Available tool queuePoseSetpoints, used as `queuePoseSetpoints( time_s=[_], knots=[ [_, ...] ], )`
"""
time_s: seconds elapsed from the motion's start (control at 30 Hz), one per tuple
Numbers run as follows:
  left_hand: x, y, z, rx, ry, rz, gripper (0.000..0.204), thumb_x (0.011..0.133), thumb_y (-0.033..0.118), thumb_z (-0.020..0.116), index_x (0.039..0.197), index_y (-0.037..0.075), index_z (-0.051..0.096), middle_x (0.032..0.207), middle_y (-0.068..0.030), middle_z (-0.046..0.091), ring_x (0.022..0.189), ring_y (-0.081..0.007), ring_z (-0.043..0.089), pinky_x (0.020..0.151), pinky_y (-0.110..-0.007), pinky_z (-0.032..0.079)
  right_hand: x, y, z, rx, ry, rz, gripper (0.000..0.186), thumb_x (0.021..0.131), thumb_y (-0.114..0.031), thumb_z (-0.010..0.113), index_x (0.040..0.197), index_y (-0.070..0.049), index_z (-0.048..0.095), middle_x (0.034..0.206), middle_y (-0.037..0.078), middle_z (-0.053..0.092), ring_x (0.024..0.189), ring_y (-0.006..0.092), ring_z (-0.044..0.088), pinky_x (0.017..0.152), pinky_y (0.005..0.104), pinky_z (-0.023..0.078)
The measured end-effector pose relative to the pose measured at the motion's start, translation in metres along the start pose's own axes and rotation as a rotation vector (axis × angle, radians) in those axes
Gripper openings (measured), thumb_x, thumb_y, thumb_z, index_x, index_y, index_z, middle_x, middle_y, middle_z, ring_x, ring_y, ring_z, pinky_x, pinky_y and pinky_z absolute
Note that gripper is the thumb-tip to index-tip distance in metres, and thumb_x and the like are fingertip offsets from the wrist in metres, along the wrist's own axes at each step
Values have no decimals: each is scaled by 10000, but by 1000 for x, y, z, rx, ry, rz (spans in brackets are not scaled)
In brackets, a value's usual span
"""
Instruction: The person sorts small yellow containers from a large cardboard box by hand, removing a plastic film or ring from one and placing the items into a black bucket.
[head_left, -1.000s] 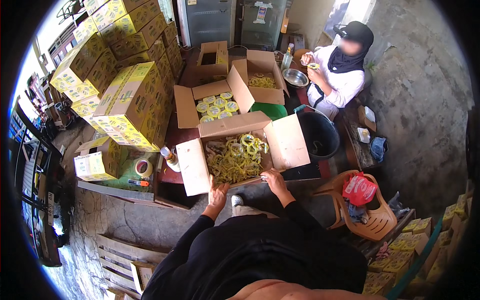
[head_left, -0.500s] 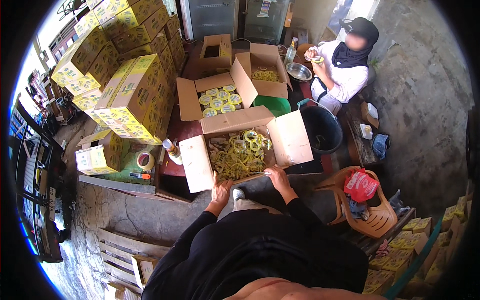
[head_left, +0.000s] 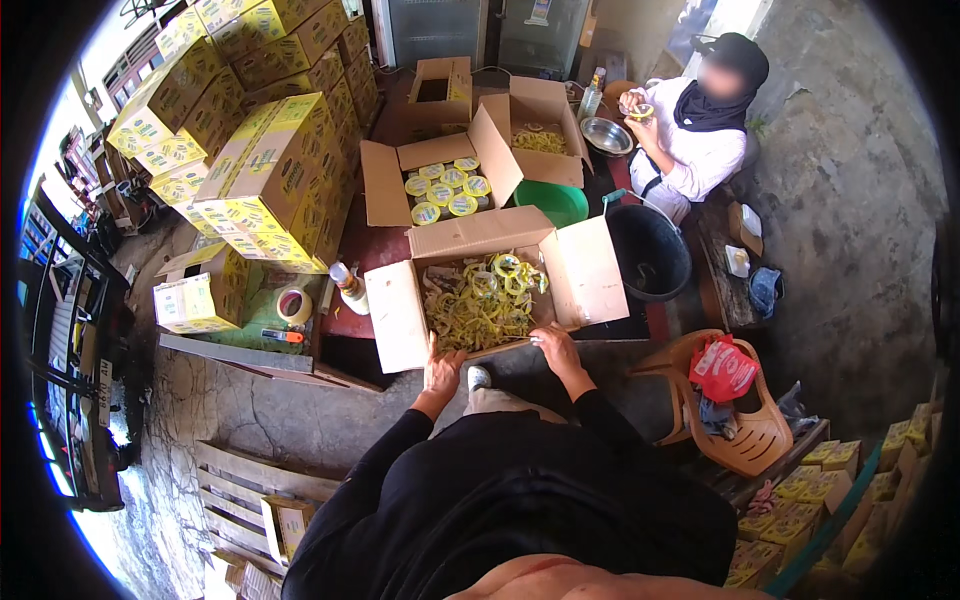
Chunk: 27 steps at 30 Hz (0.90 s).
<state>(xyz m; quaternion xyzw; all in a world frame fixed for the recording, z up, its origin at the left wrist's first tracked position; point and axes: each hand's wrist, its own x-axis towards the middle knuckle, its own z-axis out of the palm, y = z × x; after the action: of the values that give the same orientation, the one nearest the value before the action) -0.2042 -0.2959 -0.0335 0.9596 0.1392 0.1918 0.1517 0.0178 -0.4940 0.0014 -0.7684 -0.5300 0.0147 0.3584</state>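
Observation:
Right in front of me stands an open cardboard box (head_left: 480,236) with its flaps folded out. It holds a heap of yellow strips and rings (head_left: 480,305). My left hand (head_left: 441,372) grips the near wall of this box by its left corner, thumb and fingers closed on the edge. At the right part of the same edge, my right hand (head_left: 558,353) is closed, with something small and whitish at its fingertips that I cannot make out. Behind this box, another open carton (head_left: 390,195) holds several sealed cups with yellow-rimmed lids (head_left: 450,188).
Stacked yellow cartons (head_left: 265,190) rise at the left. Tape (head_left: 293,306), a cutter (head_left: 282,335) and a bottle (head_left: 349,287) lie nearby. Right stand a green basin (head_left: 560,205), black bucket (head_left: 650,255) and plastic chair (head_left: 755,440). A co-worker (head_left: 690,140) sits at the far right, handling a cup.
The view has shifted slightly. The thin thing at my right fingertips shows less than before. Both my hands stay at the box's near edge. The co-worker has turned the cup.

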Motion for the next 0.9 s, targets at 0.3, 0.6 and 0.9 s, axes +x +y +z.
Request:
queuePoseSetpoints(
  time_s=[0.3,0.6,0.9],
  knots=[
    [39,-20,-38,-263,12,167,198,809,100,677,1007,85,682,891,-90,681,888,-287,653,973,-502,451,2,0,-2,4,-5,52,162,787,-6,666,948,-10,672,932,150,694,885,342,635,905,431,486],
    [169,-78,-66,204,213,-59,677,753,145,744,1382,119,493,1322,-69,532,1349,-323,400,1159,-657,129,4,3,1,-129,-123,49,194,827,-35,645,1019,-54,664,978,145,696,962,344,640,1020,465,451],
    [191,-122,-33,196,-60,-168,223,898,67,528,1072,168,625,920,-45,721,907,-279,715,1161,-671,58,3,0,6,-114,-18,17,206,785,-28,670,989,-58,679,990,112,682,987,312,609,921,430,469]
  ],
)
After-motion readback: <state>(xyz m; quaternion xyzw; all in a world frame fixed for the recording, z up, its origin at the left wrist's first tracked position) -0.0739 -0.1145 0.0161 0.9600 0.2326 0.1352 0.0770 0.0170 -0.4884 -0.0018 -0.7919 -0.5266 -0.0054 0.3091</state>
